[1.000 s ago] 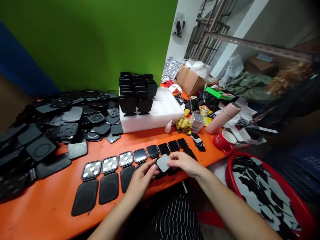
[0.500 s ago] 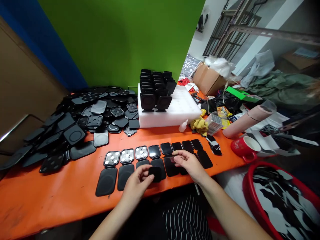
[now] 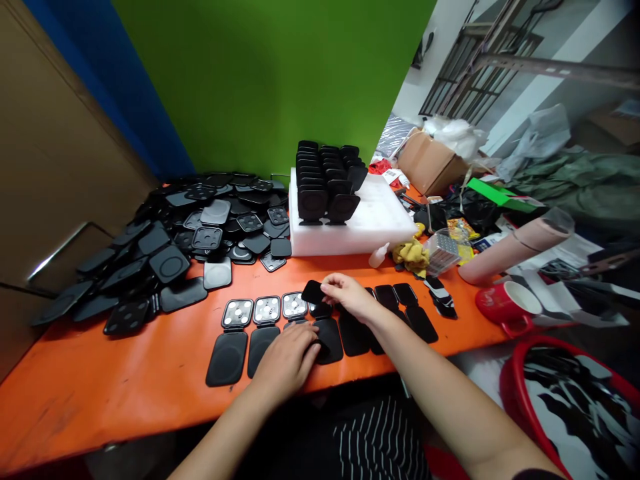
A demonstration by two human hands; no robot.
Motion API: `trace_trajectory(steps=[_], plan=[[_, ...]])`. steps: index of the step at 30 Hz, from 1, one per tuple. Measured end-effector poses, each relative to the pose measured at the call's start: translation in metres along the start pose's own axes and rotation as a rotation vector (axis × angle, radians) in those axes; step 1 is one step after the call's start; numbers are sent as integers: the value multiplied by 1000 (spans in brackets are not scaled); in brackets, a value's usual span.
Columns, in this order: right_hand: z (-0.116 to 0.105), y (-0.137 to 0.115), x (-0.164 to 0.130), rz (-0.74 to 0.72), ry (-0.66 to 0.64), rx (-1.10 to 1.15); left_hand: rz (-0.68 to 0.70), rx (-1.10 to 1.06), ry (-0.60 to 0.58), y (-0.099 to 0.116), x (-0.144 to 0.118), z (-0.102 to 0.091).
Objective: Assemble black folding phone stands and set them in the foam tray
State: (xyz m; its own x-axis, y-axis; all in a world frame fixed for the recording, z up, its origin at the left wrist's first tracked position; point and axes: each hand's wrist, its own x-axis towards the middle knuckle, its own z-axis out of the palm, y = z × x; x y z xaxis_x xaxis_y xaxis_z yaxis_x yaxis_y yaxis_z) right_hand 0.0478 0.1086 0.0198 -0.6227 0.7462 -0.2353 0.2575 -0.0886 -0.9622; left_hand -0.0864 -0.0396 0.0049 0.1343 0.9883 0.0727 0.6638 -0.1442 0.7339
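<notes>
A row of hinged black cases [image 3: 260, 327] lies open along the front of the orange table [image 3: 125, 387]. Three at the left show silver insides with white dots. My right hand [image 3: 347, 297] pinches a small black square pad [image 3: 313, 292] just above the row's upper halves. My left hand [image 3: 290, 360] rests flat, palm down, on a lower black half near the middle of the row and holds nothing.
A big heap of black case parts [image 3: 170, 240] fills the table's left. A white foam block [image 3: 370, 223] carries upright black pieces [image 3: 327, 180]. A yellow cloth [image 3: 411, 252], pink roll [image 3: 515, 250] and red mug [image 3: 507, 303] sit right. A red basin [image 3: 575, 400] stands lower right.
The grey pad held between both hands is gone. My right hand now carries a black pad up over the row; my left hand has dropped flat onto a case. The view swung left.
</notes>
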Motion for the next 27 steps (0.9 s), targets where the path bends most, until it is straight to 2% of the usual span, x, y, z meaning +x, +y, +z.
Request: trace_trajectory(steps=[4, 10, 16, 27], plan=[[15, 3, 21, -82, -54, -270, 21, 103, 36, -11, 0, 9], [27, 4, 39, -95, -130, -405, 29, 174, 45, -12, 0, 11], [28, 9, 44, -118, -164, -492, 29, 189, 46, -11, 1, 10], [30, 13, 43, -151, -142, -555, 22, 196, 31, -8, 2, 6]])
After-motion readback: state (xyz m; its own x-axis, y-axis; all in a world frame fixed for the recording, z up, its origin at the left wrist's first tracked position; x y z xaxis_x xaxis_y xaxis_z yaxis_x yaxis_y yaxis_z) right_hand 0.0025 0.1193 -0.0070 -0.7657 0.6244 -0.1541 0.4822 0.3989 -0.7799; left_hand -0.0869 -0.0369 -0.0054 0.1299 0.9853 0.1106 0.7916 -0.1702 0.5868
